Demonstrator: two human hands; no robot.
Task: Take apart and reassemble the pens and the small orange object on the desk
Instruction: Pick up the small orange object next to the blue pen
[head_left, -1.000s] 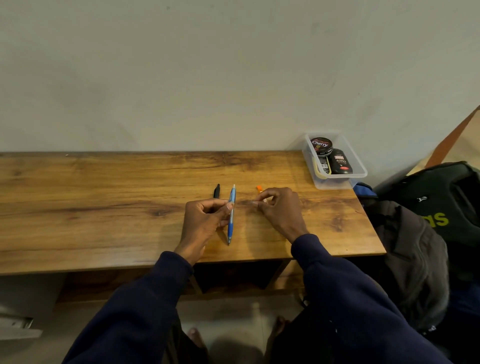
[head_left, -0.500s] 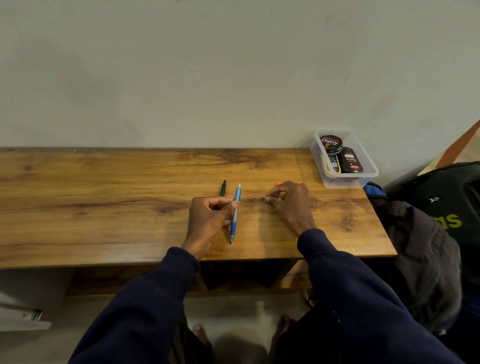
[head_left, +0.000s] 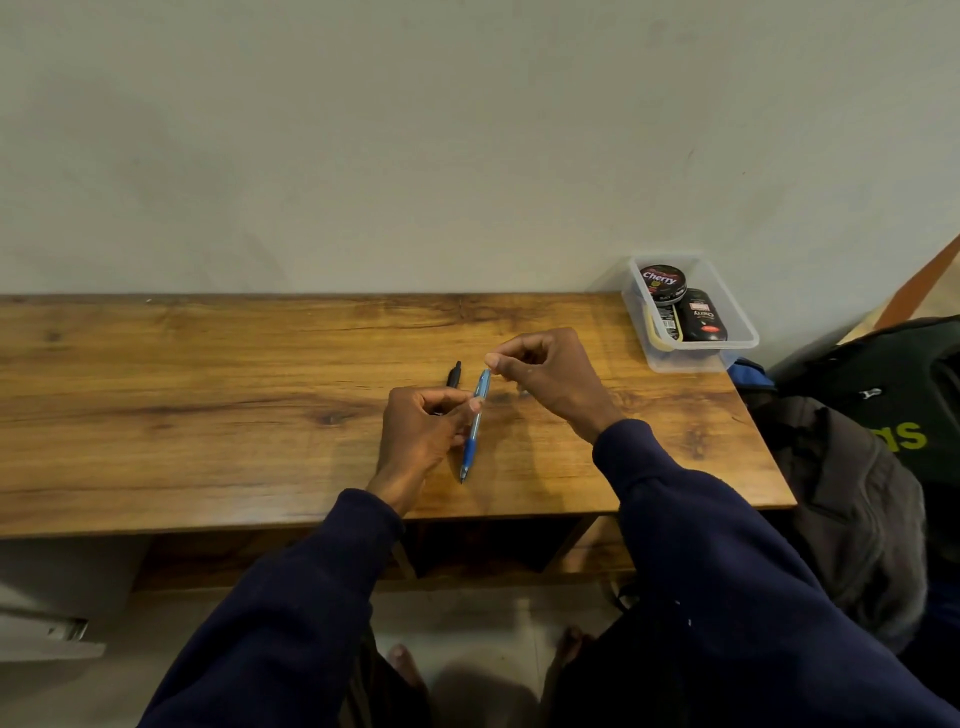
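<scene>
A blue pen (head_left: 474, 426) stands tilted on the wooden desk (head_left: 208, 395), tip down toward me. My left hand (head_left: 421, 431) grips its barrel between thumb and fingers. My right hand (head_left: 545, 374) is raised off the desk, and its thumb and forefinger pinch a small pen part right at the pen's upper end; the fingertips hide most of that part. A black pen (head_left: 454, 374) lies on the desk just behind my left hand. The small orange object is hidden behind my right hand.
A clear plastic tub (head_left: 727, 301) with shoe-polish tins sits at the desk's back right corner. Beyond the right edge of the desk lie a dark backpack (head_left: 893, 405) and a grey jacket (head_left: 852, 509). The wall runs directly behind the desk.
My right hand lifted from the desk surface with its fingers pinched and moved left to the blue pen's top end. My left hand keeps holding the pen in place.
</scene>
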